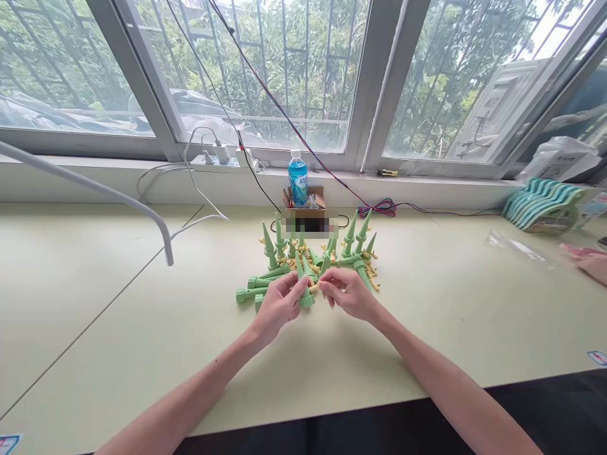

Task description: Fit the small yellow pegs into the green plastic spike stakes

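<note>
My left hand (281,299) is closed around a green plastic watering spike (306,301), its ribbed cap low and its point tilted up and away. My right hand (349,293) pinches a small yellow valve piece (313,288) at the side of that spike; whether the piece is seated in it I cannot tell. Just beyond my hands, several green spikes (268,245) stand upright with yellow pieces in their sides. Other spikes (246,294) lie flat to the left of my left hand. Loose yellow pieces (373,277) are heaped among the spikes, partly hidden by my hands.
Behind the spikes is a small cardboard box (318,197) near a bottle of blue liquid (298,183). A white bent tube (118,193) reaches in from the left. Coiled cable (383,207), teal hangers (540,205), a plastic bag (519,248) and another person's hand (592,262) are rightward.
</note>
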A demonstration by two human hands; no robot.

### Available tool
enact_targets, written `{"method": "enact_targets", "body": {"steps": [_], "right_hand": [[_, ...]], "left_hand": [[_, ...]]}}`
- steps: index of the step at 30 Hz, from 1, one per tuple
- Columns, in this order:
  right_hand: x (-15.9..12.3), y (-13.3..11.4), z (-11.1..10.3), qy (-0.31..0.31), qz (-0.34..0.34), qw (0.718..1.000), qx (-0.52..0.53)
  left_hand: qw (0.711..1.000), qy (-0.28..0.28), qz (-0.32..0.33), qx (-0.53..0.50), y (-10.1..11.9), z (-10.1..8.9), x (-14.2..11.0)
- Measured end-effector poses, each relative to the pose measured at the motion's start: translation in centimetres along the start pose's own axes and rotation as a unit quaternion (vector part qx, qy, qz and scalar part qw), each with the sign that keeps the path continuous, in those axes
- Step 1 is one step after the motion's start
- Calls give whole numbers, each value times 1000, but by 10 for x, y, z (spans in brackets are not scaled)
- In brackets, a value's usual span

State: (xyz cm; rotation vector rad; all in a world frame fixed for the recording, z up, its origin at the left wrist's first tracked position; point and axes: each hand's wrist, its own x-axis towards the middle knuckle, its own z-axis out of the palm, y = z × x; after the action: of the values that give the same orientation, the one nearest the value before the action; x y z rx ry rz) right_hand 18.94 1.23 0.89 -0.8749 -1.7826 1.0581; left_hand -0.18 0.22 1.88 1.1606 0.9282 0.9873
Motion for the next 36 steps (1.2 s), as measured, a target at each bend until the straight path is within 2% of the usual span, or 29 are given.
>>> {"method": "enact_targets", "body": {"steps": [9, 16, 25, 36], "right_hand": [[-1, 1, 1, 0, 12, 999, -52], [-1, -1, 2, 0, 0, 999, -49], [-2, -1, 0, -26, 19, 999, 19], [-2, -2, -1, -37, 26, 998, -34]], "left_hand": [[997, -10, 57, 59, 9, 7, -6], [996, -18, 56, 66, 8, 6, -6], [1000, 1, 13, 27, 4, 3, -2], [998, -21, 38, 48, 8, 5, -5]]}}
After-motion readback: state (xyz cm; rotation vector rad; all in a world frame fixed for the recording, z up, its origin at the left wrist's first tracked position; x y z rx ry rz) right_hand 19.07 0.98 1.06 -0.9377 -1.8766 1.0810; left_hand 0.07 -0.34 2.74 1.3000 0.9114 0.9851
